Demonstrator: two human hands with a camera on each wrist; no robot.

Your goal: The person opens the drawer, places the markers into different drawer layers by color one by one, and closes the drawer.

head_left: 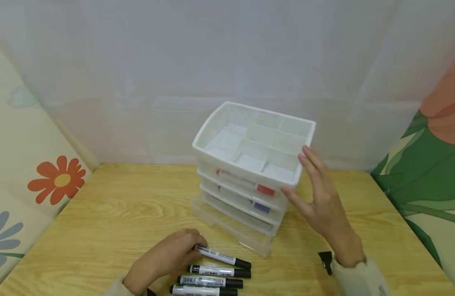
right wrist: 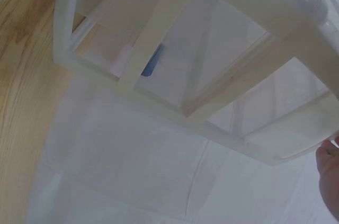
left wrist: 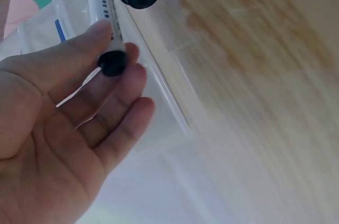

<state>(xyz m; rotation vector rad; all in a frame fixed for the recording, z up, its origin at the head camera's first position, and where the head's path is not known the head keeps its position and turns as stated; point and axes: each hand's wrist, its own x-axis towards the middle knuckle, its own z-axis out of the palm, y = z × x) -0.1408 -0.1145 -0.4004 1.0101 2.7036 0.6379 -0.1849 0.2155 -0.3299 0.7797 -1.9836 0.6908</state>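
Note:
My left hand [head_left: 172, 255] pinches the end of a black-capped white marker [head_left: 221, 255] between thumb and fingers. In the left wrist view that marker [left wrist: 112, 33] points away from the palm, its dark end at the fingertips. More black-capped markers [head_left: 212, 270] lie side by side just below it on the table. Behind them stands a white plastic drawer organizer [head_left: 246, 172], its clear bottom drawer [head_left: 227, 226] pulled out. My right hand [head_left: 325, 199] rests against the organizer's right side, fingers fairly straight at the top rim and thumb near the front corner.
The organizer's top tray [head_left: 227, 139] is split into compartments. A red marker [head_left: 265, 190] shows in the upper drawer and a blue-capped marker [head_left: 261, 206] in the one under it. The wooden table [head_left: 131, 201] meets a white sheet [head_left: 153, 82] at the back.

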